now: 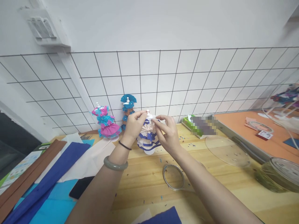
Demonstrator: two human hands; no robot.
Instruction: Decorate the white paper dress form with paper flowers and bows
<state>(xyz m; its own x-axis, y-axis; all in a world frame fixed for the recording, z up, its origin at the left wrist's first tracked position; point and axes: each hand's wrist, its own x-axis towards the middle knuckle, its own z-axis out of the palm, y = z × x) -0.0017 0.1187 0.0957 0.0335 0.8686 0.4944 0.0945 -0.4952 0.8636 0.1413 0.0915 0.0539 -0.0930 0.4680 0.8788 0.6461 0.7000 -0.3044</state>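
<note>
A miniature dress form [149, 115] with a white top and knob stands on the wooden table, wearing a cream and dark-blue crepe paper dress [147, 140]. My left hand [134, 126] pinches at its left shoulder, fingers closed by the dress's upper edge. On the opposite side my right hand [168, 133] has thumb and forefinger pressed together at the right shoulder. Fingertips hide what exactly is pinched there. Behind my left hand are two more dressed forms, one in a pink and turquoise dress [108, 124], the other in a teal and brown dress [128, 105].
Crepe paper sheets, including a dark-blue strip [67, 165], lie at left beside a black phone [80, 187]. A tape roll [173, 177] lies near my right forearm. Right are a clear disc [226, 151], a round container [277, 175] and an orange board [235, 119]. A tiled wall [187, 62] stands behind.
</note>
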